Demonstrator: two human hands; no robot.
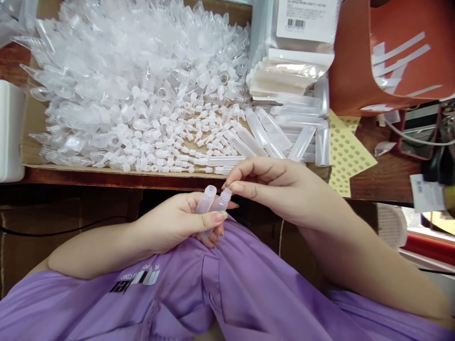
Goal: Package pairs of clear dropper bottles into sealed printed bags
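Observation:
Two translucent plastic tubes are held side by side in my left hand (188, 220), over my lap. The left tube (206, 199) has an open mouth; the right tube (221, 201) has a threaded neck. Thumb and forefinger of my right hand (273, 184) are pinched together at the top of the right tube, and whatever lies between those fingertips is hidden. Beyond my hands, a shallow cardboard tray (106, 175) holds a heap of clear pointed caps (142, 61), small white nozzle pieces (206, 128) and more tubes (263, 132).
Plastic bags with a labelled pack (302, 28) stand at the tray's back right. Right of them are an orange bin (350, 61), a yellow sticker sheet (348, 151), a phone (419, 128) and a cable. A white container (10, 132) sits at the left edge.

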